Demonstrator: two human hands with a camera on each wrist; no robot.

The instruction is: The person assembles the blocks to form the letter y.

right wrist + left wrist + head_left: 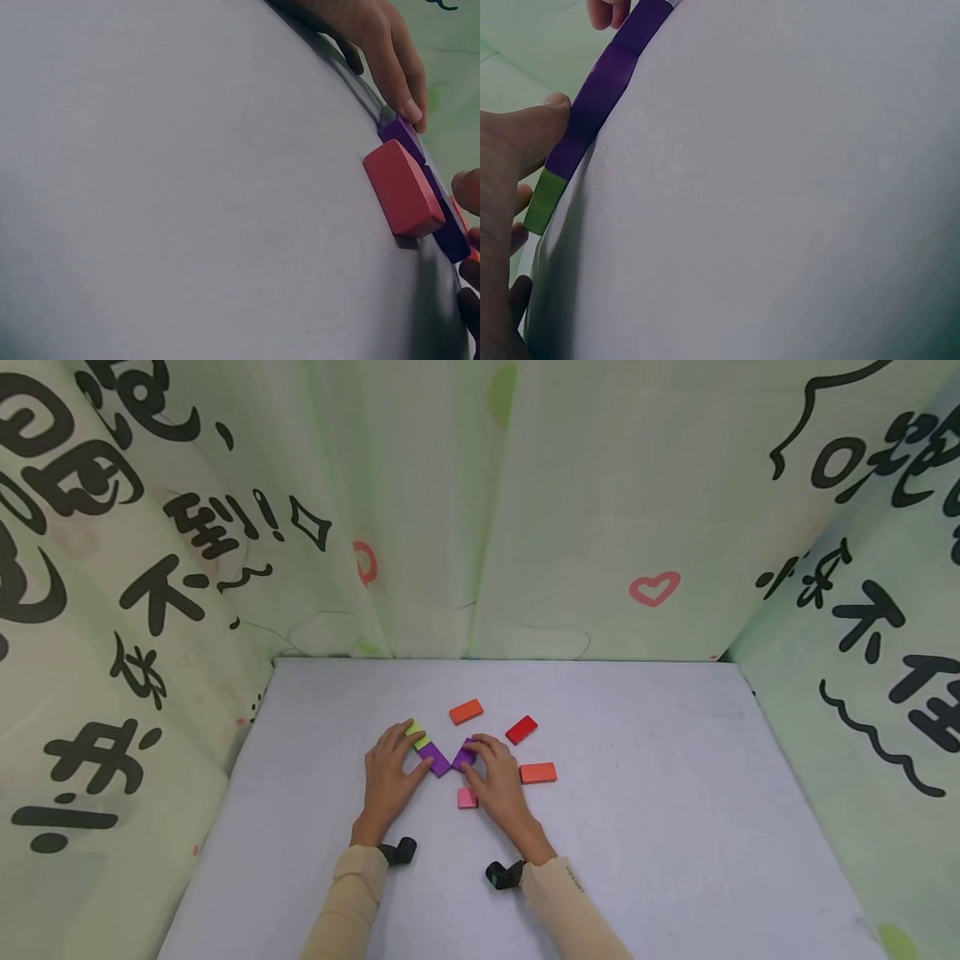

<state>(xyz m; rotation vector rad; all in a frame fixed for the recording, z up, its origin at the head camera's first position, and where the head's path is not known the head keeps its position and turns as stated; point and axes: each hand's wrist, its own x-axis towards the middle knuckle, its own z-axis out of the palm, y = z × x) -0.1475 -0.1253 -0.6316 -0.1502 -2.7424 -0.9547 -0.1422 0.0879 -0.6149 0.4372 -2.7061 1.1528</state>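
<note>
My left hand [389, 781] holds a row made of a yellow-green block [422, 743] and a purple block [433, 758]. Its thumb presses the purple block's side; the fingers reach over the yellow-green one, hiding part of it. Between thumb and fingertips, my right hand [498, 783] pinches a second purple block [462, 757], partly covered. The lower ends of both purple blocks meet, forming a V in the head view. A pink block [401, 187] lies just below the right thumb, its right side overlapped by the hand in the head view.
Two orange blocks [467, 712] [538, 773] and a red block [521, 730] lie on the white table [637, 827], behind and right of the hands. Curtains [585, 527] with black writing enclose the back and sides. A dark wrist camera [504, 875] sits at the right cuff.
</note>
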